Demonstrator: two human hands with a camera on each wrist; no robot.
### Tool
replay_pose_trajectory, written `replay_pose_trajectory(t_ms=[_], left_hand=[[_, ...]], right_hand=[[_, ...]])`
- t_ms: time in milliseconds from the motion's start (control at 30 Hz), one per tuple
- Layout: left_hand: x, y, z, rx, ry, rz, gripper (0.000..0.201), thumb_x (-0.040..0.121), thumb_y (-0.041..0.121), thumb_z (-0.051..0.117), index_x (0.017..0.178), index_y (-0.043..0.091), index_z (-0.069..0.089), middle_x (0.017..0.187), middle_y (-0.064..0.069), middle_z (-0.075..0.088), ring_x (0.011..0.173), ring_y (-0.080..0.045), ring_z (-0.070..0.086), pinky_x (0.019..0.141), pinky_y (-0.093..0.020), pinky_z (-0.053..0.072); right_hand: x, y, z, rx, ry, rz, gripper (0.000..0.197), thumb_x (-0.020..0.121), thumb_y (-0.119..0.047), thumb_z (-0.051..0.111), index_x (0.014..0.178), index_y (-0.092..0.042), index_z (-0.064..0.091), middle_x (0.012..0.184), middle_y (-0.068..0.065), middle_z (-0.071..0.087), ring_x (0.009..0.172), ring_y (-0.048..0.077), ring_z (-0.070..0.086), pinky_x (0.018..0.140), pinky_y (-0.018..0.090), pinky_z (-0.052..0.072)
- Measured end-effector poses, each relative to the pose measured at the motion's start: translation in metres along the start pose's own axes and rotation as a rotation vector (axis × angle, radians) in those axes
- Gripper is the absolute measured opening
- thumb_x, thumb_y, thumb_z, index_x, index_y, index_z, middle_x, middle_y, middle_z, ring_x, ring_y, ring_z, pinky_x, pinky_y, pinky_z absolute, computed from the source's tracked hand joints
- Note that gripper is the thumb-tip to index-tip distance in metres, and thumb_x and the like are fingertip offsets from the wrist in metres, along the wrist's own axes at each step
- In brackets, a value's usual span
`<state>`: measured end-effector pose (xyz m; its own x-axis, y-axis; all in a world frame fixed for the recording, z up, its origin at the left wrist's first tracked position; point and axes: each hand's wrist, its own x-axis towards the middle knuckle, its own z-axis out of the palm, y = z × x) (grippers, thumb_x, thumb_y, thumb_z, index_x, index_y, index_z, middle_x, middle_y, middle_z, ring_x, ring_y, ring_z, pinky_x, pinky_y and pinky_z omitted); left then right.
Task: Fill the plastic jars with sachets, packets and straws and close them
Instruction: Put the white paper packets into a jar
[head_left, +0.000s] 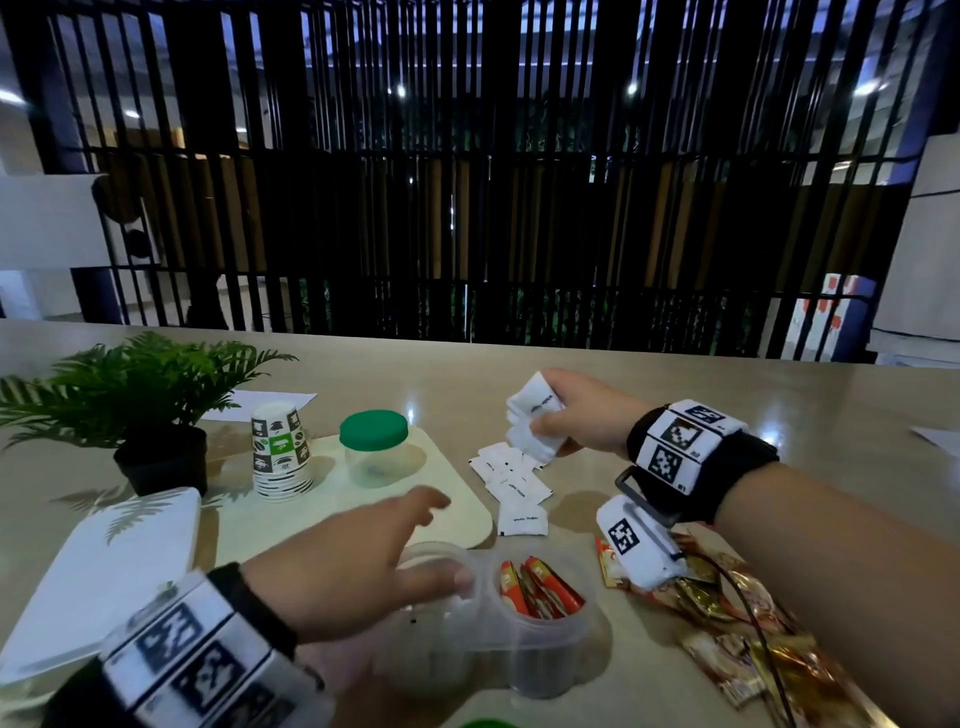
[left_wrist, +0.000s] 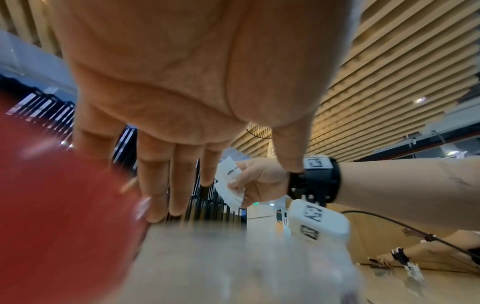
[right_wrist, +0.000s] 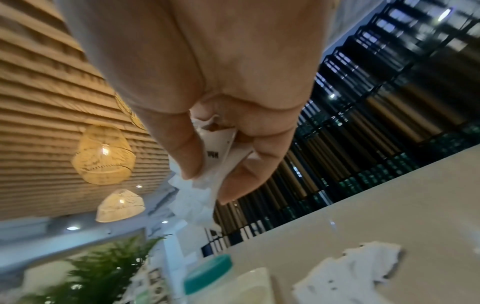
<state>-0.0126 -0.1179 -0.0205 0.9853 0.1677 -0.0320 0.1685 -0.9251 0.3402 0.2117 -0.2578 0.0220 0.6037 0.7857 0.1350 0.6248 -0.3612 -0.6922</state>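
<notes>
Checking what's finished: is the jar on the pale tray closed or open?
Closed. The jar stands upright on the tray with its green lid seated on top; it looks nearly empty.

My left hand (left_wrist: 182, 98) is spread wide, fingers (left_wrist: 158, 185) straight. My right hand (left_wrist: 262, 181) has a grip on white sachets (left_wrist: 228, 185). A red blur (left_wrist: 59, 216) fills the corner.

Potted fern (head_left: 140, 395), stacked paper cups (head_left: 280, 452), white tray (head_left: 452, 499), wicker lamps (right_wrist: 103, 154)
</notes>
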Motion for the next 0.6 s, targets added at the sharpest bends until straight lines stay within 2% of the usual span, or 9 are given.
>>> replay_pose_trajectory(t_ms=[33, 133, 233, 333, 467, 533, 600], left_hand=[[0.002, 0.005, -0.004, -0.028, 0.05, 0.01, 0.104, 0.055, 0.096, 0.03, 0.142, 0.04, 0.027, 0.136, 0.016, 0.048, 0.115, -0.001, 0.051, 0.095, -0.019, 0.04], [0.013, 0.021, -0.02, -0.169, 0.218, 0.044, 0.068, 0.085, 0.061, 0.049, 0.144, 0.032, 0.029, 0.129, 0.01, 0.054, 0.101, -0.002, 0.058, 0.087, -0.022, 0.048], [0.021, 0.033, -0.031, -0.419, 0.317, 0.092, 0.04, 0.093, 0.04, 0.055, 0.128, 0.027, 0.044, 0.109, 0.004, 0.064, 0.087, -0.009, 0.065, 0.081, -0.029, 0.054], [0.023, 0.041, -0.034, -0.663, 0.364, 0.093, 0.014, 0.096, 0.024, 0.056, 0.109, 0.018, 0.055, 0.095, -0.014, 0.068, 0.073, -0.017, 0.063, 0.071, -0.033, 0.055], [0.023, 0.044, -0.03, -0.723, 0.384, 0.097, 0.012, 0.094, 0.016, 0.06, 0.101, 0.008, 0.056, 0.084, -0.013, 0.068, 0.069, -0.018, 0.066, 0.064, -0.032, 0.056], [0.021, 0.045, -0.029, -0.704, 0.412, 0.1, 0.009, 0.093, 0.014, 0.062, 0.093, 0.007, 0.057, 0.082, -0.014, 0.067, 0.066, -0.017, 0.066, 0.059, -0.027, 0.056], [0.02, 0.045, -0.027, -0.682, 0.441, 0.096, 0.011, 0.092, 0.015, 0.063, 0.086, 0.008, 0.057, 0.08, -0.016, 0.068, 0.066, -0.019, 0.066, 0.059, -0.029, 0.056]], right_hand=[[-0.009, -0.01, 0.003, 0.041, -0.031, -0.026, 0.022, 0.089, -0.003, 0.056, 0.095, -0.023, 0.052, 0.106, 0.013, 0.062, 0.096, 0.03, 0.065, 0.08, 0.045, 0.058], [-0.034, -0.034, 0.012, 0.132, -0.123, -0.111, 0.021, 0.09, -0.003, 0.058, 0.094, -0.024, 0.052, 0.101, 0.008, 0.063, 0.087, 0.024, 0.066, 0.07, 0.033, 0.058], [-0.053, -0.049, 0.019, 0.177, -0.178, -0.156, 0.02, 0.092, -0.007, 0.058, 0.098, -0.023, 0.049, 0.095, 0.003, 0.06, 0.077, 0.015, 0.06, 0.058, 0.025, 0.051], [-0.064, -0.056, 0.021, 0.199, -0.171, -0.176, 0.023, 0.091, -0.005, 0.059, 0.1, -0.02, 0.044, 0.094, 0.007, 0.056, 0.072, 0.014, 0.055, 0.052, 0.022, 0.047], [-0.074, -0.061, 0.024, 0.186, -0.138, -0.163, 0.028, 0.088, -0.004, 0.063, 0.097, -0.02, 0.042, 0.088, 0.005, 0.054, 0.069, 0.012, 0.055, 0.05, 0.021, 0.047], [-0.077, -0.063, 0.025, 0.201, -0.114, -0.155, 0.032, 0.086, -0.003, 0.065, 0.1, -0.018, 0.04, 0.089, 0.006, 0.054, 0.069, 0.012, 0.055, 0.049, 0.02, 0.046], [-0.079, -0.064, 0.027, 0.232, -0.095, -0.149, 0.038, 0.083, 0.001, 0.066, 0.105, -0.015, 0.039, 0.092, 0.008, 0.053, 0.07, 0.014, 0.056, 0.049, 0.02, 0.046]])
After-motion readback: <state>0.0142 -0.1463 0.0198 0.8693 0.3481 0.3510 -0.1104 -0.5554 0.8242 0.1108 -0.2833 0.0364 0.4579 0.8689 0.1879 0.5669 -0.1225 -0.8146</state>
